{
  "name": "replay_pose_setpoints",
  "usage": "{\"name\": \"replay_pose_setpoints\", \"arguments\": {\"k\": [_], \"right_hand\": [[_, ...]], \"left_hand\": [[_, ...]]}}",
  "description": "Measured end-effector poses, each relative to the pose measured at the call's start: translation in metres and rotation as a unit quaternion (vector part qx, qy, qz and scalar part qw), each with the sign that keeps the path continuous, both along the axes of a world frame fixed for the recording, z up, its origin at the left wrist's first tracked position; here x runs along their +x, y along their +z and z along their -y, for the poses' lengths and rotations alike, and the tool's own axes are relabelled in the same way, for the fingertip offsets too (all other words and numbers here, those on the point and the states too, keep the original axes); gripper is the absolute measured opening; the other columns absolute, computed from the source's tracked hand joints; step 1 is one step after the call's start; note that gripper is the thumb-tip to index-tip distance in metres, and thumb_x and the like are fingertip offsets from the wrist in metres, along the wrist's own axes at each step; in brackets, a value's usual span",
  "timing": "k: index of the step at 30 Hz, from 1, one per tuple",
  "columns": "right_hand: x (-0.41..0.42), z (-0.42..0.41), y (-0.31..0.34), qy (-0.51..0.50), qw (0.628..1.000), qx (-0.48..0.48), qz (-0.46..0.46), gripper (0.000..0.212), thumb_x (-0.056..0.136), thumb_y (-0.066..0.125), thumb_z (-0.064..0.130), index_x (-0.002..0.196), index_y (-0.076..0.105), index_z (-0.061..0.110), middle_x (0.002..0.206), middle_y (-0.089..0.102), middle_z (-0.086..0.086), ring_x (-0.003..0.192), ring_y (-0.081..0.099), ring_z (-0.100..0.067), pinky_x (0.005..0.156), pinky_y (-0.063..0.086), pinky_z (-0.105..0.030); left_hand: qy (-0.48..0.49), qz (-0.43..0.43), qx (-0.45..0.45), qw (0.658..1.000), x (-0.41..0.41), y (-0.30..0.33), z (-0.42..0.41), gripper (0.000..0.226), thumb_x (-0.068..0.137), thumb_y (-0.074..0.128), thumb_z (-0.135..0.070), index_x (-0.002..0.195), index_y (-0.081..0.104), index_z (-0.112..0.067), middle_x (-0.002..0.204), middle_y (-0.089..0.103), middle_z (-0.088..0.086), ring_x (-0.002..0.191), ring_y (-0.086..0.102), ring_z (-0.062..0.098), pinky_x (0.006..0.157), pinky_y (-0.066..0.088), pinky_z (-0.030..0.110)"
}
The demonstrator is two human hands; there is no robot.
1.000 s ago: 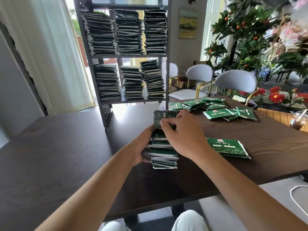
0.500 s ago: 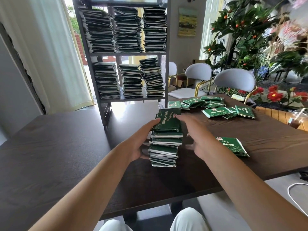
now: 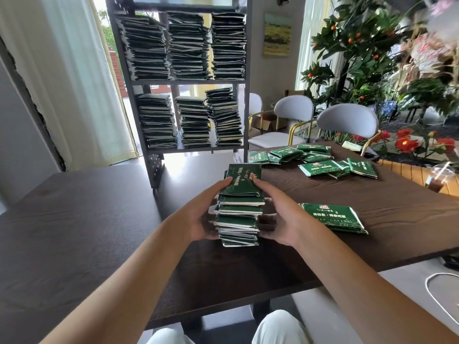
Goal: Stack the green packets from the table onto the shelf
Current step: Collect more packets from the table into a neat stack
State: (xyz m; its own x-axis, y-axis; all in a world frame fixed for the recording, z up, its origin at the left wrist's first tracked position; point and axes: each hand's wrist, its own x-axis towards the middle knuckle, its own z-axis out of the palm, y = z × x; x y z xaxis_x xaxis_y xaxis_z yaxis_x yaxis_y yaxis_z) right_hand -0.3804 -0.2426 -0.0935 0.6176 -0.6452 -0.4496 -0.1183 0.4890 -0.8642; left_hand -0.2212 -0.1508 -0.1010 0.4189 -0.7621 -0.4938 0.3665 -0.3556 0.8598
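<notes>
A tall stack of green packets [image 3: 239, 207] stands on the dark wooden table [image 3: 87, 219], right in front of me. My left hand [image 3: 198, 214] clasps its left side and my right hand [image 3: 278, 214] clasps its right side, thumbs up near the top packet. One more green packet [image 3: 332, 217] lies flat just right of my right hand. Several loose green packets [image 3: 315, 160] are scattered farther back on the right. The dark metal shelf [image 3: 188, 81] stands at the table's far edge, with three packet stacks on each of its two levels.
Two white chairs [image 3: 347, 122] stand behind the table on the right, with plants and red flowers beyond them. A plastic cup with a straw [image 3: 437, 180] sits at the far right. A white cable [image 3: 437, 291] lies on the grey surface at lower right.
My right hand came off the top of the stack and moved down to its right side. Both hands now clasp the stack from the sides.
</notes>
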Motion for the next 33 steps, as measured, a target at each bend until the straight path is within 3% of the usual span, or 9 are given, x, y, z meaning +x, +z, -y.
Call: {"name": "replay_pose_setpoints", "arguments": {"k": [6,11,14,17,19,21,24,27,33], "right_hand": [[0.002,0.001,-0.003,-0.005,1.0,-0.013,0.016,0.066,0.064,0.084,0.064,0.111,0.073,0.019,0.1,0.078,-0.006,0.099,0.073,-0.027,0.092,0.058,-0.043],[0.001,-0.001,-0.006,-0.009,0.999,-0.023,0.022,0.062,0.069,0.079,0.065,0.11,0.075,0.02,0.102,0.078,-0.006,0.1,0.071,-0.026,0.085,0.057,-0.039],[0.0,-0.003,-0.007,0.002,0.999,-0.039,0.018,0.065,0.069,0.075,0.07,0.109,0.075,0.019,0.102,0.077,-0.007,0.099,0.069,-0.026,0.083,0.055,-0.038],[-0.002,-0.001,0.001,0.03,0.998,-0.044,0.037,0.056,0.077,0.068,0.068,0.099,0.076,0.017,0.081,0.078,-0.005,0.081,0.073,-0.024,0.074,0.056,-0.037],[-0.002,0.002,0.007,0.045,0.997,-0.045,0.05,0.055,0.082,0.064,0.067,0.098,0.078,0.017,0.088,0.079,-0.007,0.084,0.075,-0.027,0.083,0.058,-0.043],[0.0,0.007,0.013,0.05,0.995,-0.048,0.069,0.062,0.08,0.064,0.07,0.108,0.078,0.017,0.106,0.077,-0.011,0.099,0.073,-0.032,0.097,0.054,-0.051],[0.002,0.023,0.02,0.039,0.994,-0.051,0.085,0.062,0.081,0.062,0.071,0.108,0.077,0.018,0.11,0.076,-0.011,0.099,0.073,-0.031,0.092,0.056,-0.048],[0.0,0.042,0.026,0.016,0.992,-0.04,0.118,0.054,0.09,0.053,0.064,0.098,0.077,0.016,0.1,0.077,-0.011,0.084,0.075,-0.028,0.079,0.056,-0.039],[0.0,0.095,0.034,-0.045,0.988,-0.024,0.147,0.048,0.093,0.052,0.055,0.097,0.075,0.014,0.096,0.076,-0.013,0.082,0.072,-0.031,0.08,0.057,-0.04]], "left_hand": [[0.007,-0.003,-0.002,1.0,-0.002,-0.002,0.002,0.085,0.06,0.085,-0.066,0.123,0.069,-0.011,0.114,0.076,0.01,0.106,0.071,0.029,0.093,0.056,0.044],[0.005,-0.001,-0.001,1.0,-0.006,0.001,-0.001,0.064,0.068,0.081,-0.063,0.107,0.066,-0.013,0.098,0.068,0.008,0.092,0.065,0.027,0.078,0.056,0.037],[0.003,-0.004,-0.003,1.0,-0.005,0.002,-0.001,0.067,0.067,0.081,-0.063,0.108,0.066,-0.013,0.101,0.068,0.008,0.095,0.065,0.028,0.084,0.056,0.038],[0.004,-0.01,-0.019,1.0,-0.007,0.005,0.002,0.074,0.064,0.082,-0.067,0.114,0.069,-0.014,0.104,0.069,0.007,0.097,0.066,0.027,0.086,0.057,0.037],[-0.004,-0.016,-0.038,0.999,-0.011,0.011,0.007,0.075,0.064,0.08,-0.068,0.116,0.071,-0.014,0.109,0.067,0.008,0.1,0.065,0.028,0.096,0.055,0.042],[-0.015,-0.005,-0.063,0.998,-0.017,0.02,0.014,0.055,0.077,0.069,-0.066,0.098,0.076,-0.016,0.103,0.07,0.007,0.093,0.068,0.028,0.094,0.056,0.041],[-0.04,-0.015,-0.099,0.994,-0.025,0.033,0.032,0.053,0.093,0.052,-0.056,0.068,0.077,-0.016,0.08,0.073,0.005,0.068,0.07,0.024,0.071,0.057,0.032],[-0.064,-0.029,-0.12,0.99,-0.033,0.041,0.056,0.048,0.096,0.049,-0.051,0.079,0.074,-0.013,0.077,0.071,0.008,0.065,0.069,0.024,0.062,0.057,0.029],[-0.073,-0.042,-0.137,0.987,-0.037,0.047,0.122,0.043,0.097,0.047,-0.05,0.092,0.07,-0.013,0.082,0.069,0.01,0.071,0.066,0.026,0.068,0.055,0.032]]}}
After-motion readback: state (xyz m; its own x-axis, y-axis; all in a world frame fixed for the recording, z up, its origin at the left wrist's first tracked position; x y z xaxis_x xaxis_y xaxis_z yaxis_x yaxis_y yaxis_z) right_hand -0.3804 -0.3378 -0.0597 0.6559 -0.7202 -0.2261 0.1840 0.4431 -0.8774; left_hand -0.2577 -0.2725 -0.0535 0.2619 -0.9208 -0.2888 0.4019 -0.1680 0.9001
